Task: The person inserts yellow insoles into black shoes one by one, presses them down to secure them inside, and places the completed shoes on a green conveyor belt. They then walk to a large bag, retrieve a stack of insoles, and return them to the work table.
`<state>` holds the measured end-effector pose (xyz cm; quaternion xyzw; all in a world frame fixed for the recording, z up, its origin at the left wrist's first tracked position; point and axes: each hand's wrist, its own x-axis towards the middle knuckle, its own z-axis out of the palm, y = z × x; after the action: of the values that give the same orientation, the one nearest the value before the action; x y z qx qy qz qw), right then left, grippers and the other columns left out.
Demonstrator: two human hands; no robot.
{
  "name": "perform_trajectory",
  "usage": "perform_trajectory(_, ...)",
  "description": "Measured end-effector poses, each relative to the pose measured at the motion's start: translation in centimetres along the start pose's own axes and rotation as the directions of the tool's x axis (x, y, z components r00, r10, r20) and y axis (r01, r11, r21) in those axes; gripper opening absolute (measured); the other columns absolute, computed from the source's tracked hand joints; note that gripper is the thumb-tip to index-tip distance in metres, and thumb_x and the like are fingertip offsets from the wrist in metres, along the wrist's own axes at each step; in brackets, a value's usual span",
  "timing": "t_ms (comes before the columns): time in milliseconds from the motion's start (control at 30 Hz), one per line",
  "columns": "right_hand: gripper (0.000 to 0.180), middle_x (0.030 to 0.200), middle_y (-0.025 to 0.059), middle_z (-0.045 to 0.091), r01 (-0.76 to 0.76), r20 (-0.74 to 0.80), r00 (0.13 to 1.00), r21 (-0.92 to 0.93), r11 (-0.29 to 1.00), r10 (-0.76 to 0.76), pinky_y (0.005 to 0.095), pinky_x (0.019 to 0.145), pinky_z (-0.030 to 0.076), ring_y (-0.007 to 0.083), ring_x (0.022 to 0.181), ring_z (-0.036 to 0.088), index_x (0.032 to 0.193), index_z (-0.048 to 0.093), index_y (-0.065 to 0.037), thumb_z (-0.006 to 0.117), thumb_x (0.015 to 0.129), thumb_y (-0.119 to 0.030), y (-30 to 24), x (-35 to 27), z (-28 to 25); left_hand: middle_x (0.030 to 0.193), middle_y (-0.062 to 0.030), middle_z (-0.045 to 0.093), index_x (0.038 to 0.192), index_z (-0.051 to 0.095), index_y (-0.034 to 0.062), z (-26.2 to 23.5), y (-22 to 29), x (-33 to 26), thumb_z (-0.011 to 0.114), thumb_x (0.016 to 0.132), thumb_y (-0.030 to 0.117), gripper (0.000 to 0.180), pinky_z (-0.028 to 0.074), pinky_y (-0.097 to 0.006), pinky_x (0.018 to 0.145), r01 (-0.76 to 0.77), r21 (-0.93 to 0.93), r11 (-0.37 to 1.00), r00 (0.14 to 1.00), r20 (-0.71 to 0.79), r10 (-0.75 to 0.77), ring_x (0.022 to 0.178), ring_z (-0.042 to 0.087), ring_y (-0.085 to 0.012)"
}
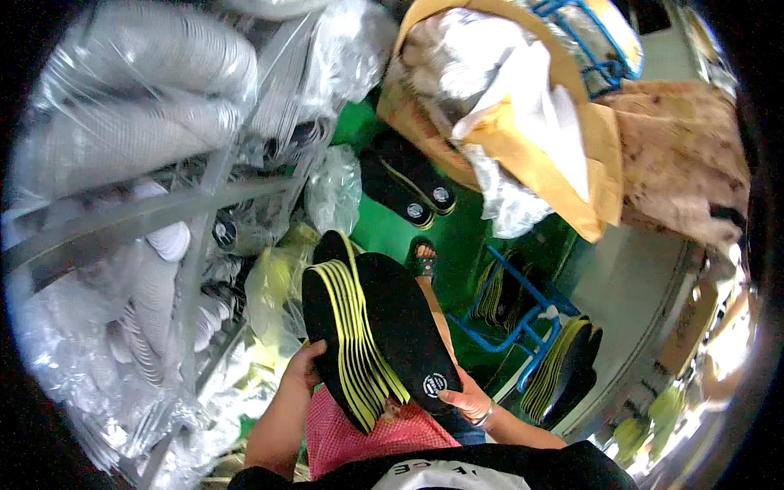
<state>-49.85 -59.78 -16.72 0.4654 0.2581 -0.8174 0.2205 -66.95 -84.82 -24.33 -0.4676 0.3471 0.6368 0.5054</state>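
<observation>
My left hand is closed on the edge of a stack of insoles with black faces and yellow-green edges. The stack leans tilted in front of my body, its edges fanned like steps. My right hand pinches the heel end of a black insole, with the thumb beside its round white print. That insole lies against the right side of the stack; whether others are under it is hidden. Beyond them, more black insoles lie on the green floor.
Metal shelving at left carries plastic-wrapped stacks of grey insoles. An opened cardboard box holding white and clear bags stands at the far right. A blue metal rack has insole stacks beside it. A sandaled foot shows ahead.
</observation>
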Motion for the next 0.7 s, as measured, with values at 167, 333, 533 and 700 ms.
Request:
perform_trajectory(167, 0.076, 0.117, 0.0092, 0.044, 0.364, -0.084, 0.921, -0.164, 0.917, -0.381, 0.0304, 0.090, 0.036, 0.0175, 0.103, 0.046, 0.128, 0.026, -0.001, 0.066, 0.064, -0.010, 2.4, -4.8, 1.9, 0.106, -0.0121, 0.057, 0.114, 0.048, 0.0018, 2.6, 1.0, -3.9, 0.063, 0.067, 0.016, 0.051, 0.049, -0.040, 0.077, -0.008, 0.033, 0.999, 0.946, 0.325, -0.003, 0.091, 0.058, -0.0271)
perform_trajectory(333, 0.078, 0.116, 0.0101, 0.046, 0.505, -0.229, 0.847, 0.067, 0.861, -0.479, 0.0312, 0.093, 0.033, 0.0186, 0.106, 0.045, 0.128, 0.026, 0.001, 0.067, 0.063, -0.014, 1.3, -9.8, 4.8, 0.101, -0.0105, 0.059, 0.108, 0.052, 0.0024, 11.3, 0.3, -9.2, 0.057, 0.074, 0.029, 0.044, 0.046, -0.037, 0.081, -0.167, 0.172, 0.971, 0.922, 0.376, 0.092, 0.091, 0.057, -0.0247)
perform_trajectory(533, 0.079, 0.114, 0.0113, 0.047, 0.723, -0.352, 0.691, 0.342, 0.600, -0.632, 0.0320, 0.091, 0.036, 0.0194, 0.103, 0.047, 0.126, 0.027, 0.000, 0.069, 0.062, -0.016, 3.0, -16.2, 3.8, 0.104, -0.0126, 0.057, 0.115, 0.047, 0.0038, 17.1, -0.7, -12.5, 0.043, 0.084, 0.035, 0.044, 0.042, -0.039, 0.085, -0.431, 0.415, 0.801, 0.833, 0.525, 0.176, 0.094, 0.055, -0.0259)
perform_trajectory(700, 0.081, 0.118, 0.0107, 0.044, 0.813, -0.364, 0.572, 0.370, 0.449, -0.735, 0.0316, 0.093, 0.034, 0.0172, 0.107, 0.044, 0.129, 0.023, 0.000, 0.070, 0.064, -0.011, 7.1, -23.0, 2.7, 0.105, -0.0131, 0.056, 0.116, 0.045, 0.0053, 21.1, -6.1, -16.2, 0.041, 0.085, 0.036, 0.045, 0.043, -0.039, 0.085, -0.451, 0.581, 0.677, 0.794, 0.608, 0.006, 0.094, 0.055, -0.0262)
